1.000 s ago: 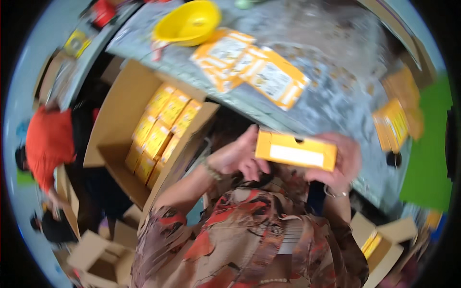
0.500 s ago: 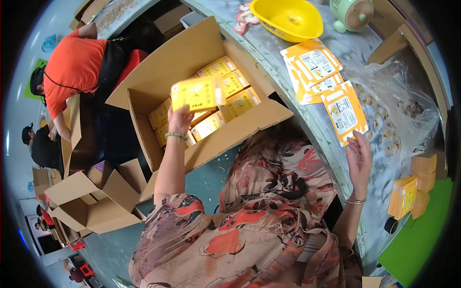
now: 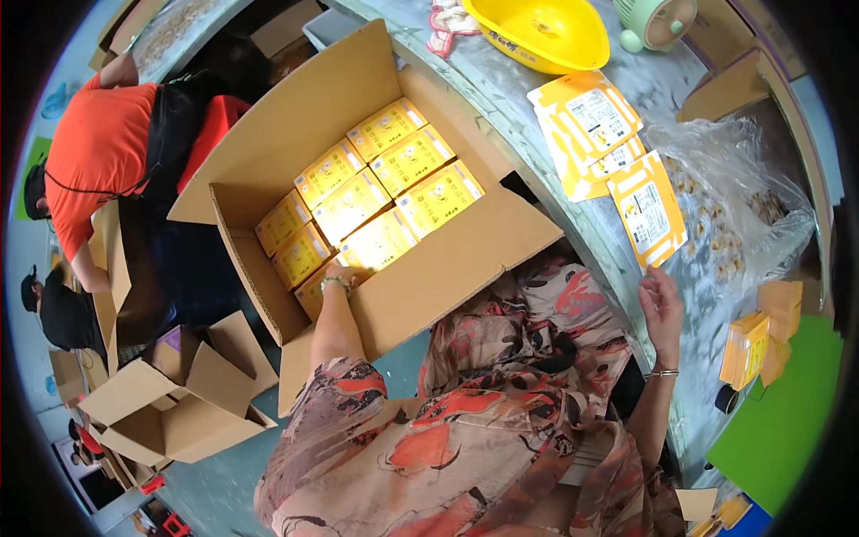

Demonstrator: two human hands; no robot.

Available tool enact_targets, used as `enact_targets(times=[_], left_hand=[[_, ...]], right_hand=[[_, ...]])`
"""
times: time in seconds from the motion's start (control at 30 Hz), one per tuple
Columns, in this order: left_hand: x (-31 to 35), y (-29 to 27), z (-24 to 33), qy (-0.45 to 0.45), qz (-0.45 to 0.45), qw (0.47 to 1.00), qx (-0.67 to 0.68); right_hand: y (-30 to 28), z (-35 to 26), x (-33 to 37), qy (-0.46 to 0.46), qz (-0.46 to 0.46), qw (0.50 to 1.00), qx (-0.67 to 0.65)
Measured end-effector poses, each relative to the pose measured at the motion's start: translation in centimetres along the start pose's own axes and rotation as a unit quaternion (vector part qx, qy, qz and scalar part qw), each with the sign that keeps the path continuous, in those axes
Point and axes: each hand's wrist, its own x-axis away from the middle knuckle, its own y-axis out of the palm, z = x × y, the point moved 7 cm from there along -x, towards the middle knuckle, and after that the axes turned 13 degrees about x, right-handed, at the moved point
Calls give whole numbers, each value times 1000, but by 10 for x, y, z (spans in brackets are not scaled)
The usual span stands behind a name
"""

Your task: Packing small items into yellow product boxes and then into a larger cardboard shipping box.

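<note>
Inside a large open cardboard carton (image 3: 452,277) lie several small yellow boxes (image 3: 352,208), packed flat in rows. My left hand (image 3: 344,271) reaches down into the carton at its near side and touches the boxes there. Its fingertips are partly hidden, so its grip does not show. My right hand (image 3: 660,300), fingers loosely bent and apart, is empty just below the flattened yellow-orange box blanks (image 3: 646,208). Those blanks lie overlapping on the marbled table (image 3: 595,242) to the right.
A yellow basin (image 3: 541,31) and a green fan (image 3: 658,20) stand at the table's far end. A clear plastic bag (image 3: 734,197) of small pieces lies right, beyond orange packets (image 3: 744,349). Another open carton (image 3: 192,421) sits left, near a person in orange (image 3: 103,148).
The yellow box my left hand held up is down among the others, and that hand has lowered into the carton. My right hand has moved slightly down, away from the blanks.
</note>
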Motion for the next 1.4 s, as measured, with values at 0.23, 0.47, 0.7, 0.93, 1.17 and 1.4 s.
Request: enact_targets(times=[0.23, 0.47, 0.7, 0.93, 1.17, 1.4], left_hand=[[-3, -22, 46, 284, 366, 867, -183], [243, 172, 234, 706, -41, 704, 66], [251, 373, 206, 475, -284, 830, 67], [253, 362, 185, 396, -244, 835, 295], [413, 318, 193, 851, -54, 499, -153], [387, 358, 101, 620, -369, 520, -457]], right_hand=[[-21, 34, -6, 66, 106, 991, 47], [-48, 97, -56, 204, 206, 953, 92], [-60, 78, -92, 163, 221, 922, 272], [-45, 101, -79, 185, 9, 973, -137], [-81, 73, -14, 78, 22, 944, -320], [-26, 20, 51, 48, 22, 993, -110]])
